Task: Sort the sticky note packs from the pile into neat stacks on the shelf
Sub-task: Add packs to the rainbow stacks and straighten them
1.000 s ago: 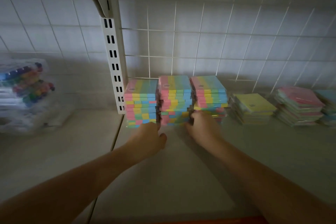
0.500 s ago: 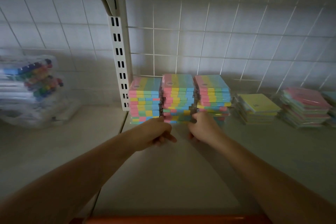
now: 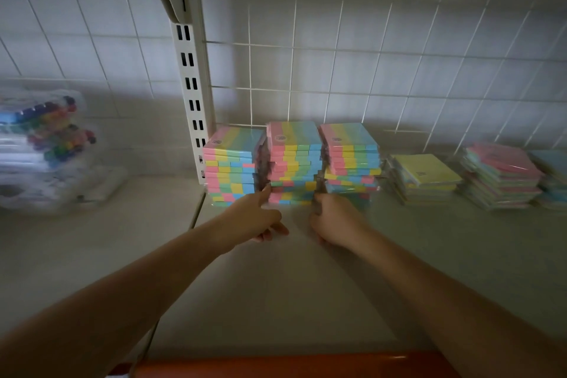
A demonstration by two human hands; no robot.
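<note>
Three tall stacks of rainbow-striped sticky note packs stand side by side at the back of the shelf (image 3: 276,285): a left stack (image 3: 231,166), a middle stack (image 3: 293,159) and a right stack (image 3: 349,153). My left hand (image 3: 254,219) touches the lower left edge of the middle stack with a raised index finger. Its other fingers curl under. At the lower right corner of that stack is my right hand (image 3: 336,219), one fingertip in the gap beside the right stack. Neither hand lifts a pack.
Right of the rainbow stacks lie lower, looser stacks: a yellow-topped one (image 3: 426,178), a pink-topped one (image 3: 503,175) and a blue one (image 3: 555,175) at the frame edge. A slotted upright post (image 3: 193,101) stands left of them. A clear bag of markers (image 3: 46,147) lies far left. An orange edge (image 3: 291,365) runs below.
Both hands have drawn back a little from the base of the middle stack. My left index finger now points up along its left edge. The stacks stand as before.
</note>
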